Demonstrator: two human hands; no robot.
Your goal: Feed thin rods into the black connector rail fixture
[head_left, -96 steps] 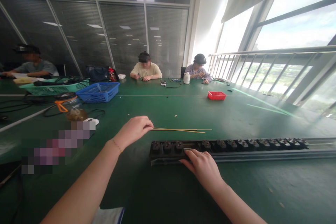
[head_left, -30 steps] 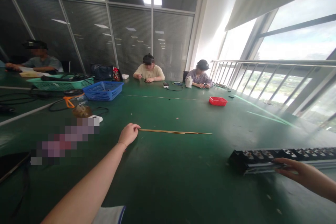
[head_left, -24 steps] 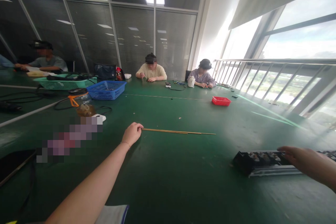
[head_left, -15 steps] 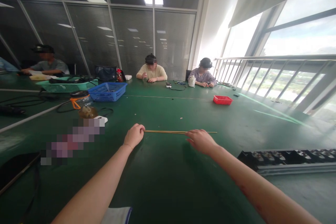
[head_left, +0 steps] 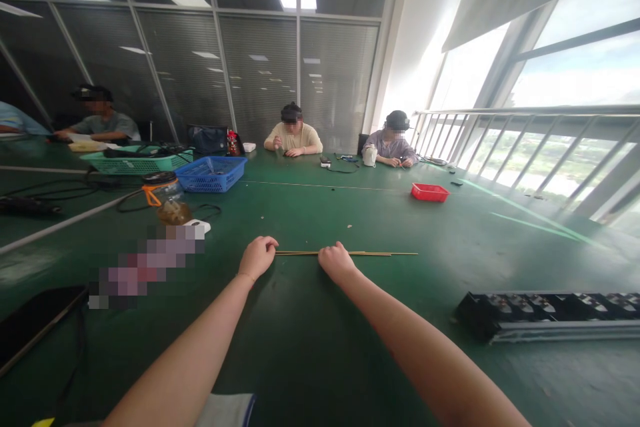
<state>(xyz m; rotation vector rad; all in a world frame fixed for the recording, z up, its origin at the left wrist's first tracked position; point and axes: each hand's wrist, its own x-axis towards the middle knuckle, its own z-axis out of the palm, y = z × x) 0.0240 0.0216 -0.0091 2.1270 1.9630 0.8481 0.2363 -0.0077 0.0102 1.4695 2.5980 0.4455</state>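
Observation:
Several thin, straw-coloured sticks (head_left: 370, 253) lie side by side across the green table in front of me, their right ends uneven. My left hand (head_left: 259, 258) is closed around their left end, which its fingers hide. About the middle of the sticks, my right hand (head_left: 338, 261) is closed over them with the fingers curled. Between the two hands a short length of the sticks shows. One stick reaches farther right than the others.
A red tray (head_left: 429, 193), a blue basket (head_left: 213, 175) and a green basket (head_left: 140, 160) stand farther back. Left of me is a lidded jar (head_left: 171, 203). A black slotted fixture (head_left: 550, 313) lies at the right. Several people sit across the table.
My right hand has moved left along the sticks toward my left hand, and its fingers have curled over them. The right ends of the sticks now look more uneven. The view has shifted slightly.

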